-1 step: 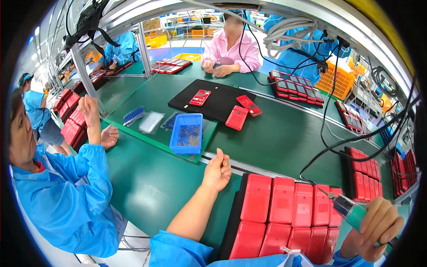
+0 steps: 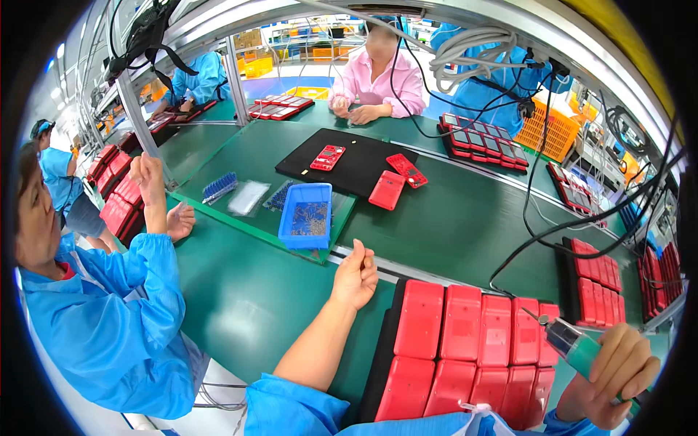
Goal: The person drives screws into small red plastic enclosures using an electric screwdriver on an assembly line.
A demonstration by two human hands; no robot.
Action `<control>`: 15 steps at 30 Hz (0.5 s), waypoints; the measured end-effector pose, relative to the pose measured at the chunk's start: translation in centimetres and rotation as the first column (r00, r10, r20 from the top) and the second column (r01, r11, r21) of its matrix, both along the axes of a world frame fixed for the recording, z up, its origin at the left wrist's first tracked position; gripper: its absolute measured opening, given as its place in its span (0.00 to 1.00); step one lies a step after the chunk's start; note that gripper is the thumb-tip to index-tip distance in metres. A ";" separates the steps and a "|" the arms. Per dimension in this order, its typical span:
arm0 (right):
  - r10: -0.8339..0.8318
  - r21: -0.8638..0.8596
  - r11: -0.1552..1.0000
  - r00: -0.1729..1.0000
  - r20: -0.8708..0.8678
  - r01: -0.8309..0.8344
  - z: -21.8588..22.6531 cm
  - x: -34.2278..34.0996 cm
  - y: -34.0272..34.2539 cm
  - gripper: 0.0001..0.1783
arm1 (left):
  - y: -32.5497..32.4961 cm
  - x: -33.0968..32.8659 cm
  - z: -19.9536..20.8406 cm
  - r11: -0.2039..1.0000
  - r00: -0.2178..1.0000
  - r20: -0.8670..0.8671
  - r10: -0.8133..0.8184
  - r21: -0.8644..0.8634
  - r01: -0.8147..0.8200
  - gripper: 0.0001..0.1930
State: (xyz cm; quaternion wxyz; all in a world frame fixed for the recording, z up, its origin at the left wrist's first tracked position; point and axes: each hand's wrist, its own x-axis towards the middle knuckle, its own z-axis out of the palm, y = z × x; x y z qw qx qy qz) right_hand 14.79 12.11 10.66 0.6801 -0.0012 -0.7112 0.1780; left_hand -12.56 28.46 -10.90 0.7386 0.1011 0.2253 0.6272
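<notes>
My left hand (image 2: 355, 277) is raised above the green bench, thumb up and fingers curled in. Whatever it may hold is hidden. In my right hand (image 2: 616, 367) is an electric screwdriver (image 2: 582, 354) with a green body and dark nose. Its thin bit points left, over the far right part of a block of red plastic cases (image 2: 459, 325). These cases lie in two rows on a black mat (image 2: 383, 349), in front of me. Beyond my left hand stands a blue bin (image 2: 292, 231) holding many small metal screws (image 2: 311, 218).
A co-worker in blue (image 2: 109, 320) sits close on my left, both hands raised. On a black pad (image 2: 305, 149) ahead lie several red case parts (image 2: 386, 190). A person in pink (image 2: 378, 80) sits opposite. Black cables (image 2: 534, 236) hang at the right.
</notes>
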 end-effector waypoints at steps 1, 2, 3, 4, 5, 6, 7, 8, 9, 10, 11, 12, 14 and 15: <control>-0.008 -0.017 1.000 1.000 -0.011 0.008 0.0 0.2 -1.1 0.11 | 0.0 0.1 -0.2 1.000 1.000 0.024 0.003 0.023 -0.003 0.17; -0.016 -0.020 1.000 1.000 -0.013 0.016 -0.1 0.3 -2.1 0.11 | -0.1 0.1 -0.4 1.000 1.000 0.022 -0.005 0.020 0.005 0.17; -0.088 0.002 0.996 0.996 -0.027 0.088 -0.2 0.5 -2.7 0.12 | -0.1 0.2 -0.6 1.000 0.999 0.042 0.008 0.027 -0.009 0.16; -0.160 0.020 0.987 0.986 -0.042 0.161 -0.4 0.7 -3.3 0.12 | -0.2 0.2 -0.8 0.999 0.998 0.062 0.021 0.030 -0.023 0.16; -0.172 -0.001 0.985 0.984 -0.040 0.172 -0.6 0.9 -3.9 0.12 | -0.9 0.1 -0.9 0.998 0.997 0.050 0.064 0.005 -0.064 0.16; -0.166 -0.015 0.986 0.981 -0.101 0.165 -0.9 1.1 -4.3 0.11 | -1.4 -0.2 -1.0 0.992 0.992 0.029 0.122 -0.037 -0.121 0.15; -0.162 -0.030 0.987 0.974 -0.161 0.159 -1.1 1.3 -4.6 0.11 | -1.5 -1.0 -1.1 0.986 0.986 0.027 0.164 -0.037 -0.162 0.14; -0.191 -0.077 0.980 0.970 -0.150 0.181 -1.0 1.6 -5.3 0.11 | -2.7 -1.0 -0.4 0.980 0.981 0.027 0.194 -0.036 -0.193 0.15; -0.162 -0.100 0.984 0.966 -0.199 0.145 -0.4 1.8 -6.3 0.10 | -4.3 -1.6 0.3 0.976 0.976 0.024 0.217 -0.008 -0.217 0.16; -0.138 -0.113 0.987 0.958 -0.252 0.112 0.0 2.0 -7.6 0.10 | -5.7 -1.9 1.1 0.962 0.964 -0.034 0.265 -0.060 -0.266 0.17; -0.098 -0.140 0.988 0.961 -0.260 0.063 0.0 3.3 -8.5 0.10 | -7.5 -2.2 1.4 0.956 0.963 -0.035 0.267 -0.113 -0.269 0.16; -0.102 -0.152 0.986 0.957 -0.270 0.063 -0.3 3.5 -8.7 0.10 | -9.0 -2.6 1.7 0.949 0.961 -0.039 0.275 -0.150 -0.278 0.16; -0.034 -0.219 0.975 0.957 -0.287 -0.031 -0.3 3.6 -8.3 0.09 | -12.4 -3.5 1.5 0.943 0.962 -0.018 0.272 -0.193 -0.270 0.16; -0.003 -0.249 0.966 0.957 -0.291 -0.073 -0.2 3.6 -8.0 0.09 | -14.1 -3.8 1.1 0.939 0.964 0.022 0.266 -0.233 -0.254 0.16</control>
